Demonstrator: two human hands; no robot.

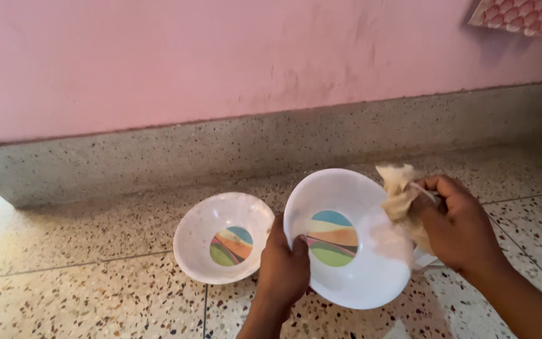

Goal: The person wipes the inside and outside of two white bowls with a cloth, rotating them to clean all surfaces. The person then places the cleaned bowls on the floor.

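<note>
Held tilted above the speckled terrazzo floor (95, 295): white round bowl with a coloured striped disc at its centre (346, 242), near rim gripped by left hand (283, 267), thumb inside. Right hand (456, 229) closed around crumpled beige cloth (403, 194), pressed at far rim; rim there hidden behind hand and cloth. Second matching white bowl (224, 237) resting on floor just left. Patterned pink-and-white object (525, 16) cut off at top right corner. Open floor left and front; grey skirting (221, 150) and pink wall (189, 56) behind.
</note>
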